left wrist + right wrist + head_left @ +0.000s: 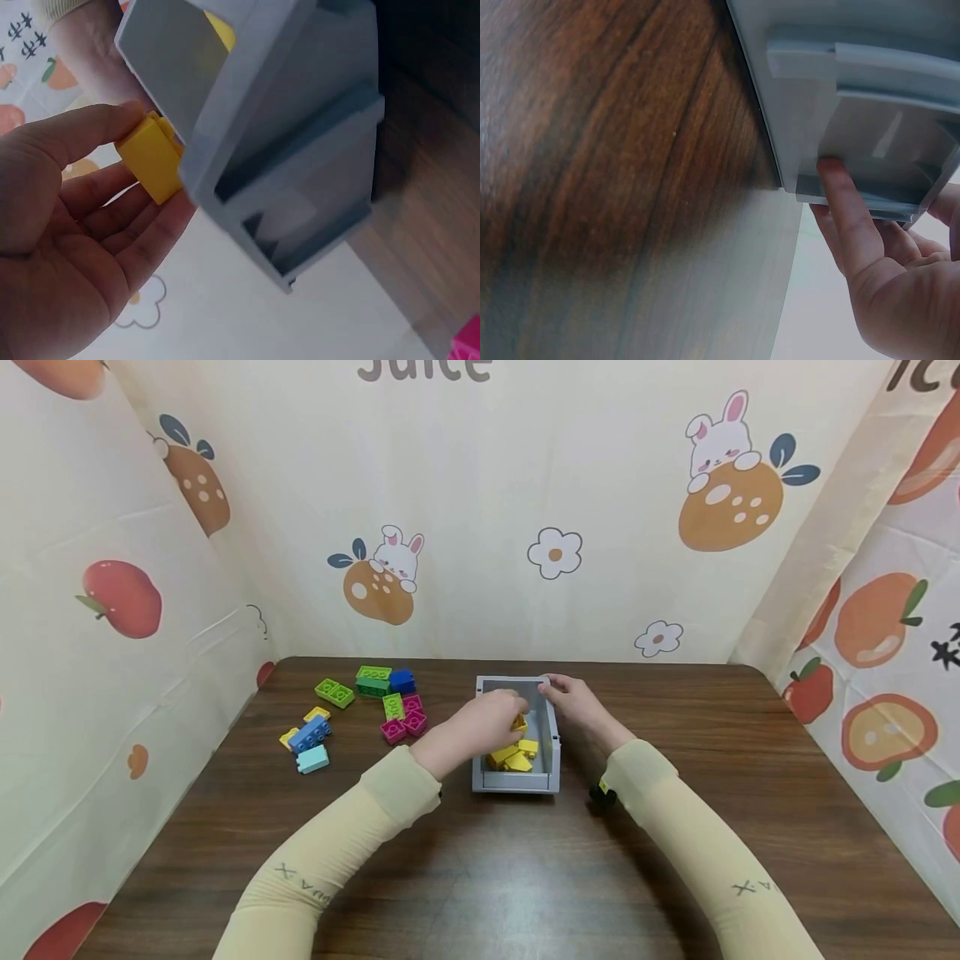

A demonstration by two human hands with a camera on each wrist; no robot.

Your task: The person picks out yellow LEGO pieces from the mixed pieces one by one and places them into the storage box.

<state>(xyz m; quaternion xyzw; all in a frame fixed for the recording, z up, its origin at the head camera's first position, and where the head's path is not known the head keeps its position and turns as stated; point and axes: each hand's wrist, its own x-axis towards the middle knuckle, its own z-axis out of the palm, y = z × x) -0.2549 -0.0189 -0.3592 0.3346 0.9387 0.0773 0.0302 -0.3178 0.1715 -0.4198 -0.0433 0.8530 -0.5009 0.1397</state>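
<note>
A grey plastic storage bin (516,783) stands on the table with several yellow building bricks (504,755) inside. My left hand (487,720) is over the bin and pinches a yellow brick (152,159) between thumb and fingers, close to the bin's rim in the left wrist view. At the far right corner, my right hand (576,702) holds the bin by its wall. In the right wrist view one finger (847,214) of that hand lies against the bin's outer side, while the others are partly hidden behind the end.
Left of the bin lie loose bricks: green ones (334,693), a dark blue one (402,681), magenta ones (415,722), a blue one (309,735) beside yellow ones, and a light blue one (312,759). A printed curtain (480,602) closes off the table's back and sides.
</note>
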